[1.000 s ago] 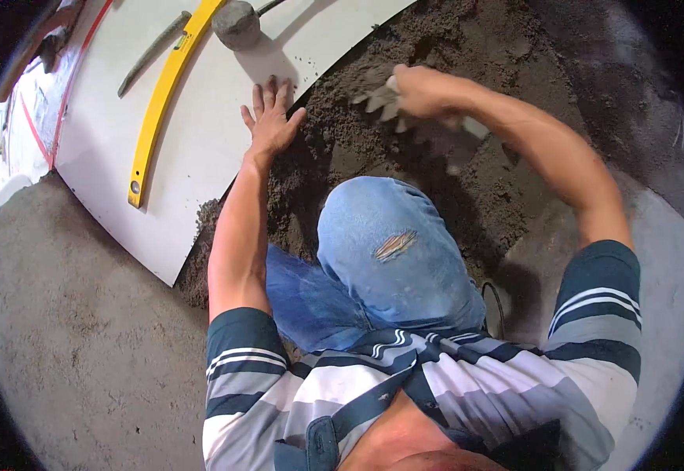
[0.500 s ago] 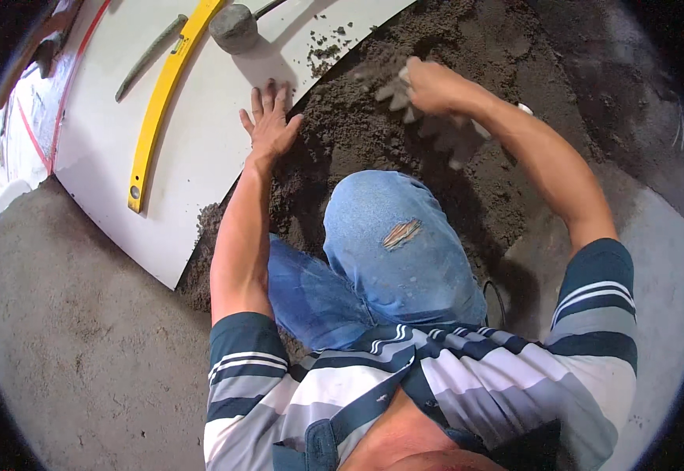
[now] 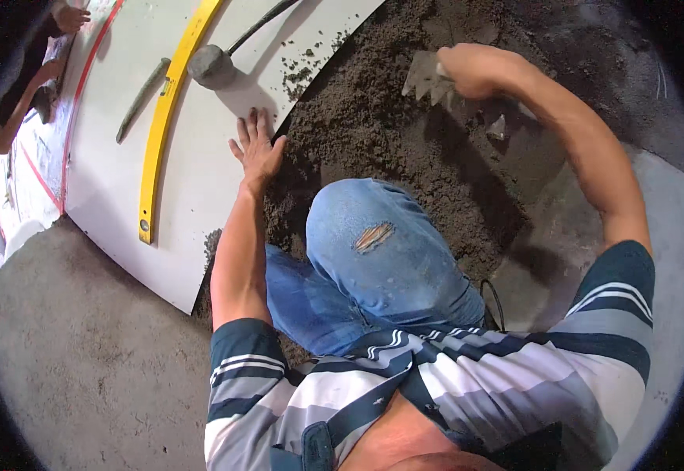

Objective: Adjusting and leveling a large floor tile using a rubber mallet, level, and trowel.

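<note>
My left hand [image 3: 257,151] lies flat with fingers spread on a large white tile [image 3: 171,267], close to its edge beside the mortar. In my right hand [image 3: 479,71] is a notched trowel [image 3: 424,77], its toothed edge pointing down at the dark, crumbly mortar [image 3: 357,102]. My fingers wrap round its handle, which is mostly hidden. On the tile rest a yellow spirit level [image 3: 157,141], a rubber mallet [image 3: 211,67] with a dark handle, and a thin grey stick-like piece [image 3: 142,100]. Mortar crumbs lie near the tile's edge.
Another person's arm [image 3: 29,98] and hand [image 3: 72,17] show at the upper left. My bent knee [image 3: 365,212] is beside the mortar bed. Grey concrete floor [image 3: 83,337] spreads at the lower left. A small pale lump [image 3: 498,128] sits in the mortar, and a thin dark cable [image 3: 497,302] curves near my leg.
The trowel has moved right over the mortar and its blade is less blurred. My left hand stays flat on the tile. Another person's arm and hand have come into view at the upper left.
</note>
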`<action>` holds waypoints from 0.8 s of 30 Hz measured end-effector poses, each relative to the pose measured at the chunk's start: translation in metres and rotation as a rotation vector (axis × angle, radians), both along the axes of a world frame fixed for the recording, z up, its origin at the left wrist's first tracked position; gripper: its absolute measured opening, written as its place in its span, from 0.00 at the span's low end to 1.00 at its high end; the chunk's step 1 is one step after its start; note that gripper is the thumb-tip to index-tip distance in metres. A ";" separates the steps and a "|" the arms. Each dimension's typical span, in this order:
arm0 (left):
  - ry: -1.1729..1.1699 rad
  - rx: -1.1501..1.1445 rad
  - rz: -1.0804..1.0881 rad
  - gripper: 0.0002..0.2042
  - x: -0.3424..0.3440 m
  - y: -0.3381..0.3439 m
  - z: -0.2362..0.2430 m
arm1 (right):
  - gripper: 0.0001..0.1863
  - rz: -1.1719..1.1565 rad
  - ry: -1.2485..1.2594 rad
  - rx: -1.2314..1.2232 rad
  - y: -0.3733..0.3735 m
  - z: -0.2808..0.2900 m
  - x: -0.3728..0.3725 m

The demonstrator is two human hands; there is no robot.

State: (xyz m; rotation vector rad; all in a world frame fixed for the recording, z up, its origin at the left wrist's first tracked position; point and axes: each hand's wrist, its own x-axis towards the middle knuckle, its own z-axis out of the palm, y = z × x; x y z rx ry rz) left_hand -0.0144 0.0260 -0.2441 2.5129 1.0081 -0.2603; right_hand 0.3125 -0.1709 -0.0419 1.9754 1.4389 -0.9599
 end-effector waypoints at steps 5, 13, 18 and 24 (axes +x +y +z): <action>-0.114 -0.001 -0.025 0.40 0.035 -0.001 -0.004 | 0.19 -0.005 -0.058 -0.274 -0.030 0.013 0.009; -0.616 -0.047 0.044 0.21 -0.024 -0.017 0.013 | 0.19 -0.099 0.359 0.578 -0.005 -0.082 -0.069; -0.435 0.209 0.474 0.16 -0.152 0.021 0.012 | 0.25 -0.396 0.792 0.752 0.099 -0.156 -0.193; -0.282 0.091 0.379 0.18 -0.174 0.018 0.020 | 0.28 -0.539 0.852 0.580 0.143 -0.147 -0.205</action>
